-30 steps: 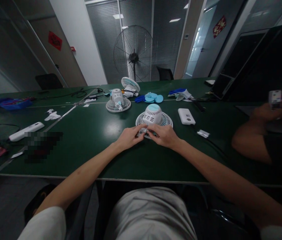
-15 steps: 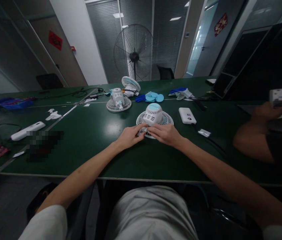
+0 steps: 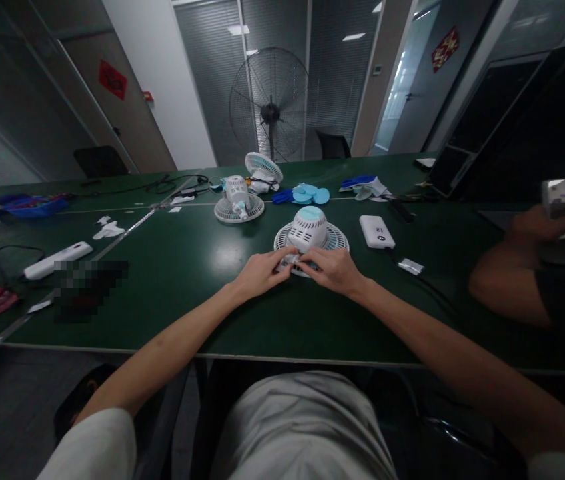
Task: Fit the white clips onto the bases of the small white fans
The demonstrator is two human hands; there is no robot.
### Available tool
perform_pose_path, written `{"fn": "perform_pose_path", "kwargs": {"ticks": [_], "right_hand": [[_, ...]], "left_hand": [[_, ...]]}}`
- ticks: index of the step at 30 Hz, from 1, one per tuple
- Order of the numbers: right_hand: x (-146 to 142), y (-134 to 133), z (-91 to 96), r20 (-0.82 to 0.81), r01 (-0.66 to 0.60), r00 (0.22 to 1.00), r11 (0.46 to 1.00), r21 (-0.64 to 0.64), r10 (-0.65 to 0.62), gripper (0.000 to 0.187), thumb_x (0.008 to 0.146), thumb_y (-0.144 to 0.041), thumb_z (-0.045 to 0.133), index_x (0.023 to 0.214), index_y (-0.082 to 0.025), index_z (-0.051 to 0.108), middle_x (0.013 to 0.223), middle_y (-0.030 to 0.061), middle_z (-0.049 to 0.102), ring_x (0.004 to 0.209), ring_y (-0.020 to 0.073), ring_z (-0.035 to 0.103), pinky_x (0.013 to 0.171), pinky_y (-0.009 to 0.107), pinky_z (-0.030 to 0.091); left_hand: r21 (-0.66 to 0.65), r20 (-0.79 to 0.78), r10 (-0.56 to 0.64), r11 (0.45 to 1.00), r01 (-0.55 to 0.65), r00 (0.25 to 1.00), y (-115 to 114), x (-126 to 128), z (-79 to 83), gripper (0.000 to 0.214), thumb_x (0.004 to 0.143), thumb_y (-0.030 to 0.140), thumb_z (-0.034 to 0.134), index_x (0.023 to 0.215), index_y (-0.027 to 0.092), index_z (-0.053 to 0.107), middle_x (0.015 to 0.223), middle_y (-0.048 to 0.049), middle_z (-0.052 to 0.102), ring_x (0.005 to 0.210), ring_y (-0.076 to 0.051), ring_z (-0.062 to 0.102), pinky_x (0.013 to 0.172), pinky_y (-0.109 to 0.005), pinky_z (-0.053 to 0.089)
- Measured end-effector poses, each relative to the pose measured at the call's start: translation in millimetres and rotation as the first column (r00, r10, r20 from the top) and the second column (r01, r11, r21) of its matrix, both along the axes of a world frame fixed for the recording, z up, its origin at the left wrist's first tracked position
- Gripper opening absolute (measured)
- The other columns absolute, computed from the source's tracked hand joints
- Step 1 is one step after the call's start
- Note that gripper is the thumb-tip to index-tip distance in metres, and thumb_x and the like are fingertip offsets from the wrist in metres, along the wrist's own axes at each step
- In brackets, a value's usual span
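A small white fan [image 3: 307, 229] lies face down on the green table, its round grille under the motor housing, which has a light blue cap. My left hand [image 3: 263, 273] holds the white neck part on the fan's near side, thumb and fingers closed round it. From the other side my right hand [image 3: 335, 268] pinches the same part, its thumb below and fingertips on top. The fingers partly hide this part, so its exact shape cannot be made out. Both hands rest over the near rim of the grille.
Behind stand more small fans [image 3: 238, 200], light blue fan blades [image 3: 311, 194] and gloves [image 3: 363, 186]. A white power bank [image 3: 377, 232] with a cable lies to the right. A white bar-shaped device [image 3: 58, 260] is at left. At far right, a person's hand [image 3: 537, 225] holds a small device.
My right hand's fingers have shifted slightly, opening a gap between thumb and fingers at the neck part. My left hand and the fan stay nearly still.
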State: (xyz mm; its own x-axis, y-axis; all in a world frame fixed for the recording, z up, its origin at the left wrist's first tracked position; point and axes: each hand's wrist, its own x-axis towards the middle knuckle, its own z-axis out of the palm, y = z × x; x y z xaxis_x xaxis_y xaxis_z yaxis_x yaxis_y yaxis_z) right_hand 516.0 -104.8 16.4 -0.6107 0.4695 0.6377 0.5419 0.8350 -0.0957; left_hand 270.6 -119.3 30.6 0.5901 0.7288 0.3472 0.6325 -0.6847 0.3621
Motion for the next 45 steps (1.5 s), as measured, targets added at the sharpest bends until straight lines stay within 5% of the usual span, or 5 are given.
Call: {"fn": "perform_pose_path", "kwargs": {"ticks": [8, 14, 20, 38, 45], "right_hand": [[-14, -4, -1.2, -0.256, -0.062, 0.965, 0.91, -0.41, -0.05, 0.031, 0.104, -0.04, 0.055, 0.089, -0.018, 0.07, 0.071, 0.0, 0.07, 0.057, 0.0126, 0.061, 0.055, 0.025, 0.044], [0, -2, 4.1, -0.005, -0.008, 1.0, 0.997, -0.077, 0.008, 0.026, 0.102, -0.039, 0.058, 0.11, -0.016, 0.068, 0.094, 0.0069, 0.075, 0.073, 0.0168, 0.067, 0.063, 0.028, 0.048], [11, 7, -0.4, 0.094, -0.026, 0.995, 0.994, 0.107, 0.016, 0.03, 0.103, -0.038, 0.058, 0.125, -0.02, 0.066, 0.106, 0.0079, 0.075, 0.078, 0.0185, 0.069, 0.062, 0.029, 0.049], [5, 2, -1.8, 0.037, 0.028, 0.999, 0.995, 0.095, -0.032, 0.026, 0.104, -0.039, 0.057, 0.112, -0.019, 0.073, 0.098, 0.0077, 0.075, 0.08, 0.0194, 0.069, 0.068, 0.031, 0.05], [-9, -6, 2.8, -0.161, 0.016, 0.986, 0.983, -0.182, -0.046, 0.025, 0.104, -0.036, 0.056, 0.097, -0.018, 0.072, 0.084, 0.0037, 0.072, 0.066, 0.0147, 0.062, 0.06, 0.028, 0.045]], "left_hand": [[0.004, -0.029, 0.019, 1.0, -0.019, 0.999, 0, 0, 0.7, 0.041, 0.103, 0.037, 0.048, 0.141, 0.022, 0.053, 0.096, -0.0026, 0.072, 0.071, -0.015, 0.064, 0.07, -0.025, 0.045], [0.009, -0.013, 0.017, 1.0, -0.017, 1.0, 0, 0, -0.1, 0.041, 0.103, 0.038, 0.048, 0.141, 0.022, 0.053, 0.092, -0.0019, 0.071, 0.072, -0.016, 0.065, 0.07, -0.025, 0.045], [0.004, -0.007, 0.013, 1.0, -0.013, 1.0, 1, -1, -1.8, 0.042, 0.102, 0.037, 0.049, 0.141, 0.022, 0.053, 0.093, -0.0019, 0.07, 0.072, -0.016, 0.064, 0.069, -0.025, 0.045], [-0.012, 0.018, 0.009, 1.0, -0.009, 1.0, 0, 0, -1.4, 0.044, 0.103, 0.036, 0.049, 0.144, 0.021, 0.052, 0.089, -0.0017, 0.069, 0.073, -0.016, 0.063, 0.071, -0.026, 0.046], [0.013, -0.012, 0.026, 1.0, -0.026, 1.0, 1, 0, -2.2, 0.043, 0.103, 0.038, 0.049, 0.143, 0.022, 0.052, 0.094, -0.0025, 0.071, 0.073, -0.016, 0.065, 0.07, -0.025, 0.046]]}}
